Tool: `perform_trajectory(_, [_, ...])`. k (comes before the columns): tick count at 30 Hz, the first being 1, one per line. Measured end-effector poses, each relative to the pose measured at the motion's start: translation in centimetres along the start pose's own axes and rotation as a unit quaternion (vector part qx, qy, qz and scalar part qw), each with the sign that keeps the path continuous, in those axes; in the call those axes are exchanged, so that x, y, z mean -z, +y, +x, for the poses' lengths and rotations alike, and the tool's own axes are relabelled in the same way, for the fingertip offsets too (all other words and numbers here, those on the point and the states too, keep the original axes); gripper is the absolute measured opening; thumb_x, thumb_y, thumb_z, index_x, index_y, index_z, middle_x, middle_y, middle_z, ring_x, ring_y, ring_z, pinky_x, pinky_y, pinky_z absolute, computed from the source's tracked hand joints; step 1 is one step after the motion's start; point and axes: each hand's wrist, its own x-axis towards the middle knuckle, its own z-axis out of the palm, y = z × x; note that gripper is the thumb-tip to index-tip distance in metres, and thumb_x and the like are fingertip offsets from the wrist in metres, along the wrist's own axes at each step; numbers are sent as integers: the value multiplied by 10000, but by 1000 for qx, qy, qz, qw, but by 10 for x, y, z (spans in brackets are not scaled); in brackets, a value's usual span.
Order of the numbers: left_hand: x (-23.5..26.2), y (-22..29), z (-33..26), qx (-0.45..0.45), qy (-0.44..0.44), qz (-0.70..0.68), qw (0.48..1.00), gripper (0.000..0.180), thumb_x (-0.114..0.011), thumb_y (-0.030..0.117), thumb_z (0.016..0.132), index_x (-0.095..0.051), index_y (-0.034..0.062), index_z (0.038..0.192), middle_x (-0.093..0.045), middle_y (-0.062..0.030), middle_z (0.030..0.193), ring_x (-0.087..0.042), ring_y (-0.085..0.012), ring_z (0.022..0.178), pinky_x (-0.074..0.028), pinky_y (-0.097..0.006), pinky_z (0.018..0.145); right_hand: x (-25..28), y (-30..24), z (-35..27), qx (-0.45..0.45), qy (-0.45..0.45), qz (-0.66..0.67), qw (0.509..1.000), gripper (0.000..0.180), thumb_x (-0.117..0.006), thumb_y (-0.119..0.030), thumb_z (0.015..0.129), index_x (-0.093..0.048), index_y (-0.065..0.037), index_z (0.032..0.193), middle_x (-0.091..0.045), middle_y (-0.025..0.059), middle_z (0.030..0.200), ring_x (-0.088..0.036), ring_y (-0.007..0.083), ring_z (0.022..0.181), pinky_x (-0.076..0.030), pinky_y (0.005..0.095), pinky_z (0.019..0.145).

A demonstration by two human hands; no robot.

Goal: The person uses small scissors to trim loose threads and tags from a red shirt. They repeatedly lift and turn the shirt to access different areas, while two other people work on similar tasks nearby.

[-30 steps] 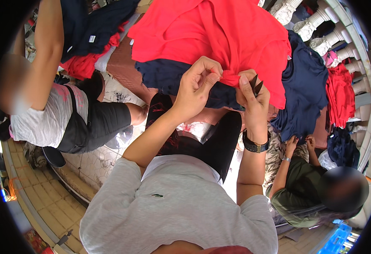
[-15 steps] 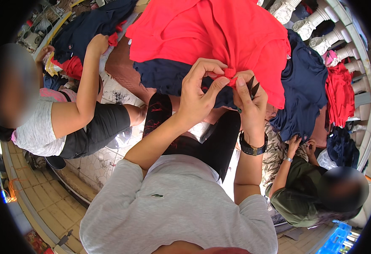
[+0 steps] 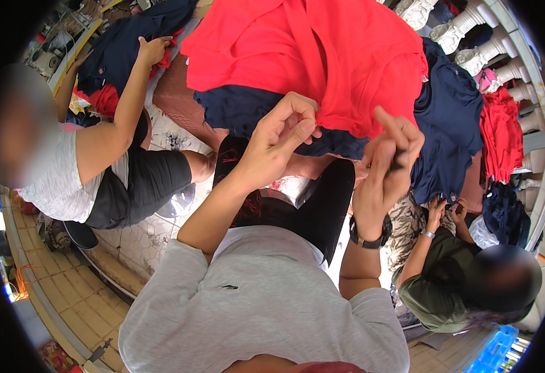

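The red cloth (image 3: 359,68), likely light and limp, is pinched aptly at its edge by left fingers (image 3: 300,130); right fingers (image 3: 383,153): hold cannot be told.

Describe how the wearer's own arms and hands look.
Short light-grey sleeves, forearms bare below. Both the left hand and right hand are ungloved. The right wrist wears a black strap with a metal buckle; the left wrist is bare.

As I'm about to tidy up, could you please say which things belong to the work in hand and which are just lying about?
Likely belonging:
red garment, at the left hand;
navy cloth beneath.

Apparently lying about:
far-right red cloth;
pale plastic bag.
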Motion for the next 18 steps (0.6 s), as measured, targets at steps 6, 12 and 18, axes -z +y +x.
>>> perform_trajectory(6, [3,-4,-8,-90,31,103,990,51,-588,46,1009,-547,22,990,-502,-62,1054,-535,-115,886,-458,-274,810,-11,6,-23,-133,-218,69,964,472,-355,-405,1109,-583,-4,1015,-358,-38,666,-310,60,591,-264,239,542])
perform_trajectory(12, [1,8,-15,-103,51,219,969,26,-601,-4,982,-581,-12,996,-553,-106,1115,-567,-128,918,-460,-261,831,-15,6,-13,-218,-270,108,932,456,-320,-363,1094,-546,-37,870,-340,-38,669,-290,68,608,-245,249,538])
perform_trajectory(18, [1,5,-15,-178,86,306,931,29,-648,-12,915,-629,-22,935,-614,-152,1073,-635,-184,787,-511,-287,640,-21,11,-12,-255,-239,172,921,441,-426,-354,1087,-546,-44,797,-367,-37,644,-315,54,575,-218,254,513])
